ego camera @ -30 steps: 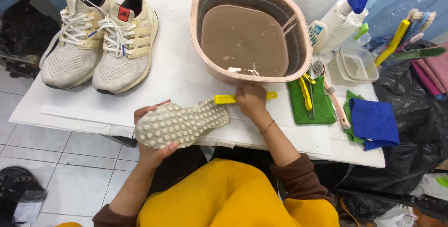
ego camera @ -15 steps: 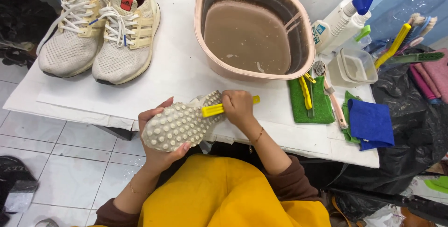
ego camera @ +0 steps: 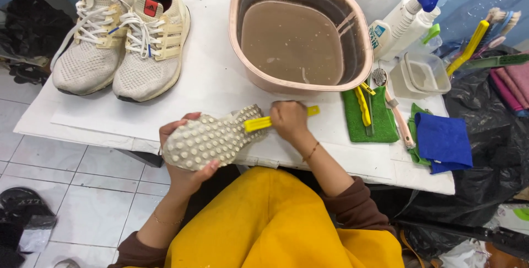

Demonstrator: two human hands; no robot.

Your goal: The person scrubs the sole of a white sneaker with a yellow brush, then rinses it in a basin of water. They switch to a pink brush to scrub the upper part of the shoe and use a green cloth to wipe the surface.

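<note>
My left hand [ego camera: 184, 163] grips the upturned shoe [ego camera: 212, 138] at lower centre, fingers wrapped; right hand [ego camera: 287, 120] pinches the yellow brush [ego camera: 275, 120]; hard scrubbing could twist it loose or flick grime onto the white table [ego camera: 220, 80].

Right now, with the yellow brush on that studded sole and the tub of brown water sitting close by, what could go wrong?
1. The pink plastic tub of murky brown water sits just beyond the right hand; a wide stroke with the yellow-handled brush might knock it or splash.
2. The left hand holds the pale studded sole at the white table's edge; it could slip and drop onto the tiled floor.
</note>
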